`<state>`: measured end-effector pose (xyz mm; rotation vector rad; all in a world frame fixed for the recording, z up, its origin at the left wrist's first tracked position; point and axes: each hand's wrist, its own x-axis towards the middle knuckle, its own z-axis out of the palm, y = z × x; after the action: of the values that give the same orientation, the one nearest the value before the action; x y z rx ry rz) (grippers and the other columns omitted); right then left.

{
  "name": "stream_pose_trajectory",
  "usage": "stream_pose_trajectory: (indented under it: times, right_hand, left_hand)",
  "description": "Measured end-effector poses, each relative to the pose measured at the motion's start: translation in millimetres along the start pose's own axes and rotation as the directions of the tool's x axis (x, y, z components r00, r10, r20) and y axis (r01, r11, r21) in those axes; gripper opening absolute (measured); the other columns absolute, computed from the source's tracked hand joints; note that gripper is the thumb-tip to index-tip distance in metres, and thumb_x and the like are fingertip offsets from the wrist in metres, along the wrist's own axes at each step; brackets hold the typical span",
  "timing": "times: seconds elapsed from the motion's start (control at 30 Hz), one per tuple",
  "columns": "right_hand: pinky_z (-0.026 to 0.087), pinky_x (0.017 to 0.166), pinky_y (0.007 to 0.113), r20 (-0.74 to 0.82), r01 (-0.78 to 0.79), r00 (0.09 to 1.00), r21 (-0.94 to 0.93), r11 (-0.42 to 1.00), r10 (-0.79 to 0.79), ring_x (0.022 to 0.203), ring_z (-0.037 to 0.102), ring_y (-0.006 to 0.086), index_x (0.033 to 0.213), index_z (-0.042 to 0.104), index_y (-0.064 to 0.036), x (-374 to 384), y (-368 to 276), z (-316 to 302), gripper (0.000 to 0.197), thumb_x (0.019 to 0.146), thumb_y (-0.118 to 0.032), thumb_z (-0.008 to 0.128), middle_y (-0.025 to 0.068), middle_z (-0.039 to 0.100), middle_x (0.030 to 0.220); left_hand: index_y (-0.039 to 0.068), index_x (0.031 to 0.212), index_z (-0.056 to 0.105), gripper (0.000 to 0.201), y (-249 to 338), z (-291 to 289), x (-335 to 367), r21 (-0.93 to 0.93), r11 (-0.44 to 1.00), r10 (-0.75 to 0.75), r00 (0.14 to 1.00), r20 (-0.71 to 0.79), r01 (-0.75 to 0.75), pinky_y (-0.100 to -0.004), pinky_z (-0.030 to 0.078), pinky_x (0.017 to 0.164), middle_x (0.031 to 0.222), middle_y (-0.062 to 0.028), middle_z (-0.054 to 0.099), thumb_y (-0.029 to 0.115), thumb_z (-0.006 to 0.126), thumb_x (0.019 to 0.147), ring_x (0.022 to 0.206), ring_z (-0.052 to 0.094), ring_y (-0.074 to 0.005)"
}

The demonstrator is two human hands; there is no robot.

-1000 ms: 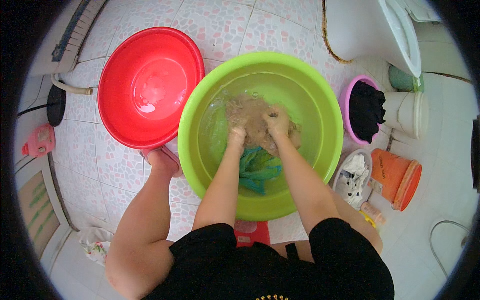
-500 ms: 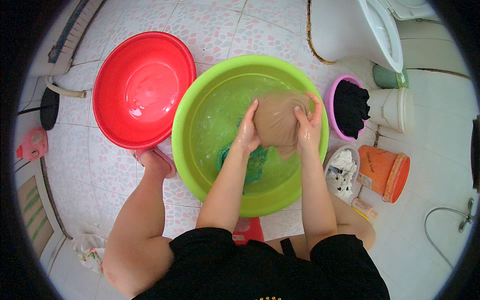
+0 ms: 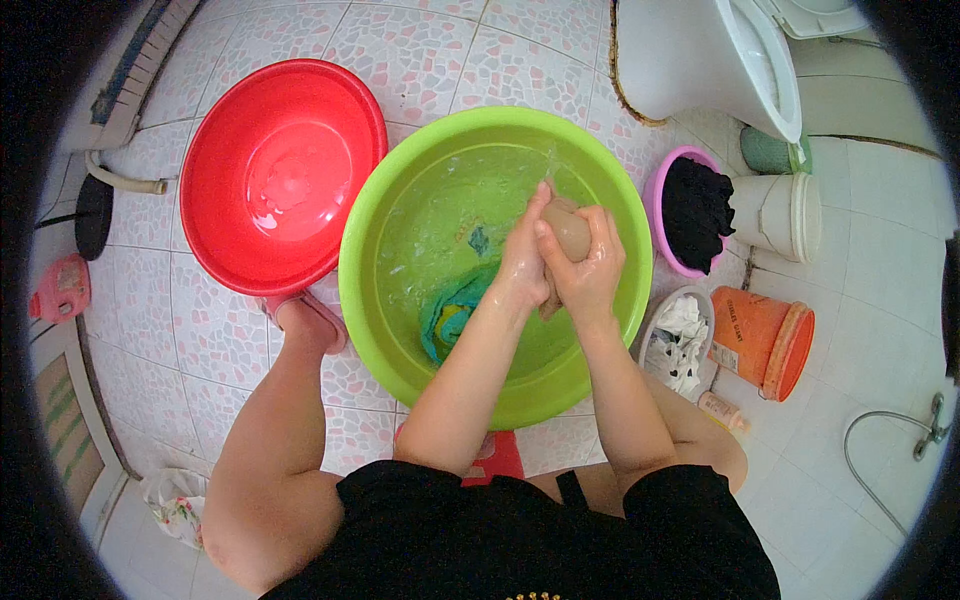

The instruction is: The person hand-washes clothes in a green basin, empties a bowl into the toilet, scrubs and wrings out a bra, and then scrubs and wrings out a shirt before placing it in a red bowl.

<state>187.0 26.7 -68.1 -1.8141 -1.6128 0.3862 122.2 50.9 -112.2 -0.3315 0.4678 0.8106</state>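
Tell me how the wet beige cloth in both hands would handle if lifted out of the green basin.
The beige cloth is bunched small, so probably floppy. It looks soaked, so likely heavy and dripping. The wet hands suggest it may be slippery.

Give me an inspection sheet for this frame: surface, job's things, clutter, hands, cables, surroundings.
Surface: tiled floor, speckled, pale.
Job's things: beige cloth bunched between both hands above the green basin; the basin holds water and a teal cloth.
Clutter: red basin with a little water; purple tub of dark clothes; small tub of white cloth; orange bucket on its side; white bucket; small bottle.
Hands: left hand and right hand both clasp the beige cloth.
Cables: hose at lower right.
Surroundings: toilet at top right; pink bottle at left.
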Motion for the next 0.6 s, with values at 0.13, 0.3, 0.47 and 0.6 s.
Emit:
stream_pose_trajectory:
  times: [0.13,0.3,0.47,0.6]
  right_hand:
    - [0.042,0.051,0.034,-0.058,0.018,0.998,0.089,0.996,-0.013,0.055,0.053,0.0294,0.074,0.054,-0.0005,5.7,2.7,-7.6,0.032,0.072,-0.030,0.066,0.0157,0.052,0.065]
    - [0.039,0.048,0.035,-0.044,-0.064,0.997,0.144,0.987,0.071,0.048,0.051,0.0272,0.062,0.051,0.0004,9.9,-2.9,-6.5,0.027,0.081,-0.019,0.054,0.0178,0.047,0.055]
    - [0.039,0.048,0.034,0.012,-0.132,0.991,0.082,0.988,0.131,0.047,0.051,0.0271,0.059,0.049,-0.0002,10.2,-3.0,-8.7,0.030,0.083,-0.018,0.052,0.0180,0.047,0.053]
    - [0.041,0.053,0.035,0.124,-0.159,0.982,0.149,0.976,0.141,0.054,0.055,0.0293,0.065,0.049,-0.0007,14.3,0.0,-0.2,0.031,0.085,-0.025,0.048,0.0179,0.051,0.057]
  left_hand:
    - [0.006,0.092,0.050,0.034,-14.4,12.3,-1.1,0.201,0.962,0.195,0.981,-0.020,-0.187,-0.0297,0.045,0.063,0.080,-0.0048,0.052,0.040,0.046,0.086,0.071,0.050,-0.0138]
    - [0.002,0.077,0.054,0.036,-16.5,19.1,-4.2,0.456,0.814,0.408,0.913,-0.009,-0.359,-0.0251,0.039,0.058,0.067,-0.0006,0.048,0.035,0.045,0.088,0.063,0.044,-0.0087]
    - [0.005,0.077,0.053,0.033,-14.3,18.6,-5.4,0.641,0.595,0.559,0.823,0.104,-0.485,-0.0215,0.037,0.056,0.068,0.0024,0.047,0.035,0.045,0.088,0.062,0.041,-0.0059]
    - [0.004,0.076,0.054,0.034,-9.4,5.7,-0.9,0.635,0.652,0.525,0.851,0.015,-0.414,-0.0223,0.036,0.054,0.066,0.0027,0.046,0.035,0.045,0.088,0.061,0.040,-0.0064]
